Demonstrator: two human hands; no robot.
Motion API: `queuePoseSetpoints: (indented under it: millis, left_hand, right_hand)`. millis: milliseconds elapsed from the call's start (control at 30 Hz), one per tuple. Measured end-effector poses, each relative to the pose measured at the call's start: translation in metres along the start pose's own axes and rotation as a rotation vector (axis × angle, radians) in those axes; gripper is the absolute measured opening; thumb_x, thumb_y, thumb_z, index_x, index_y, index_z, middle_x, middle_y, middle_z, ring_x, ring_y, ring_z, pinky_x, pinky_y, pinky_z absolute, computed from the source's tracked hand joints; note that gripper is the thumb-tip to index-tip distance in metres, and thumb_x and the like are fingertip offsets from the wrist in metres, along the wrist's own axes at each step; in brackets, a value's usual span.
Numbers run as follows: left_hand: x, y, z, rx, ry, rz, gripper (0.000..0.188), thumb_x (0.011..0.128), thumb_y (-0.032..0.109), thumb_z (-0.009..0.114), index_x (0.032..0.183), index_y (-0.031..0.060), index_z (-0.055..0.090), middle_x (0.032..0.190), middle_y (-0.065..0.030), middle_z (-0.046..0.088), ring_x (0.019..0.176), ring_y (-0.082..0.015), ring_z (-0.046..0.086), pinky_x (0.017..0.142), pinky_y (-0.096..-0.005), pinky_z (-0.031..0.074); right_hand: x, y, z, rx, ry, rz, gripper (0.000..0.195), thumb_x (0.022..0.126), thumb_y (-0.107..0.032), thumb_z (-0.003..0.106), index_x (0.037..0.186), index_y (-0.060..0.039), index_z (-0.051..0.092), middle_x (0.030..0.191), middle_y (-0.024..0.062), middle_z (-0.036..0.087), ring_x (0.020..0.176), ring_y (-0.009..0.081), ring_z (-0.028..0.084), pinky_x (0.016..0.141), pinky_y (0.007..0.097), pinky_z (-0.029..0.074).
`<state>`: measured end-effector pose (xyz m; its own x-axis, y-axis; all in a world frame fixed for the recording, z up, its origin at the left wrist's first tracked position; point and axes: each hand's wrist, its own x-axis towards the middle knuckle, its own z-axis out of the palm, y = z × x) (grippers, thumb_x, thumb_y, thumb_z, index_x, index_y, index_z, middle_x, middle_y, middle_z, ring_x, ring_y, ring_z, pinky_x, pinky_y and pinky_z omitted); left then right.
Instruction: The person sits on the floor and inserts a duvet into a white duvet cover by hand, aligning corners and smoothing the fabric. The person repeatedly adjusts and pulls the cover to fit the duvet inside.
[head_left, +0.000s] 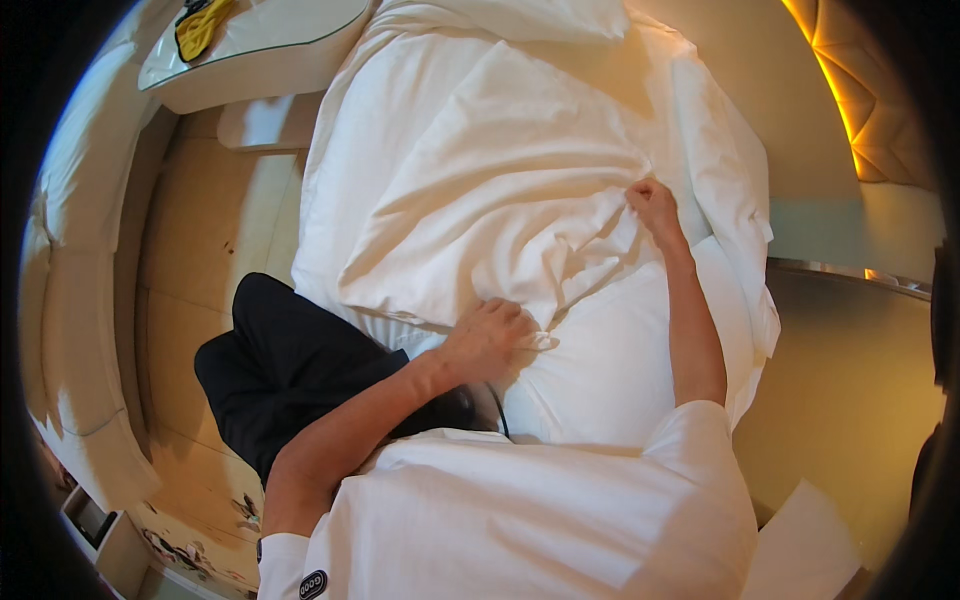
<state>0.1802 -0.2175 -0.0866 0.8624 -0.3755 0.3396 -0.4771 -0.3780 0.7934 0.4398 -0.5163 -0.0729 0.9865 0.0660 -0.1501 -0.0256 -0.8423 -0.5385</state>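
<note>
A crumpled white duvet or bed cover (480, 172) lies over a bed with white bedding. My left hand (491, 337) is at the near edge of this cover, fingers curled down on the fabric; its fingertips are partly hidden. Farther up and to the right, my right hand (654, 202) pinches the cover's right edge between thumb and fingers. Folds run across the fabric between both hands. Below and right of the cover, a smooth white sheet (600, 375) shows on the mattress.
A white pillow (540, 19) rests at the bed's far end. A rounded white table (255, 79) with a yellow-and-black cloth item (201, 30) stands at upper left. White-covered seating or bedding (82, 300) lines the left side. A padded, lit wall panel (874, 97) rises at upper right.
</note>
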Motion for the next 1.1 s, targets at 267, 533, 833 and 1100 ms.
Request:
queuePoseSetpoints:
  millis: [267,533,833,1100]
  left_hand:
    - [-0.001,-0.017,-0.005,-0.286,0.188,-0.419,0.015,0.077,0.012,0.065,0.071,0.0017,0.056,0.063,-0.0093,0.055,0.064,-0.0241,0.058,0.058,-0.0375,0.043]
    - [0.009,-0.037,-0.036,-0.658,0.402,-0.648,0.014,0.089,0.012,0.062,0.082,-0.0005,0.061,0.064,0.0054,0.05,0.058,-0.0025,0.042,0.049,-0.022,0.033]
    - [0.011,-0.044,-0.049,-0.778,0.56,-0.65,0.015,0.09,0.012,0.062,0.08,-0.0001,0.06,0.065,0.004,0.052,0.058,-0.0031,0.044,0.051,-0.0216,0.035]
    - [0.005,-0.038,-0.056,-0.773,0.589,-0.636,0.008,0.087,0.007,0.063,0.083,0.0,0.061,0.068,0.0035,0.055,0.061,-0.0027,0.046,0.054,-0.0206,0.037]
  right_hand:
    - [-0.145,-0.109,0.011,-0.115,-0.701,-0.03,0.015,0.075,-0.014,0.066,0.077,0.0009,0.063,0.067,0.0097,0.06,0.063,0.0149,0.057,0.059,0.0303,0.046]
    - [-0.201,-0.154,0.045,-0.071,-0.719,-0.233,0.027,0.079,-0.023,0.065,0.093,-0.0011,0.063,0.075,0.0186,0.06,0.07,0.0314,0.06,0.064,0.0382,0.047]
    - [-0.191,-0.12,0.107,-0.115,-0.499,-0.338,0.028,0.083,-0.011,0.059,0.108,0.0025,0.058,0.08,0.0212,0.061,0.071,0.0298,0.061,0.065,0.0369,0.047]
    - [-0.184,-0.145,0.123,-0.266,-0.355,-0.234,0.017,0.08,-0.005,0.058,0.094,0.0035,0.063,0.085,0.0217,0.065,0.077,0.0338,0.062,0.07,0.0373,0.049]
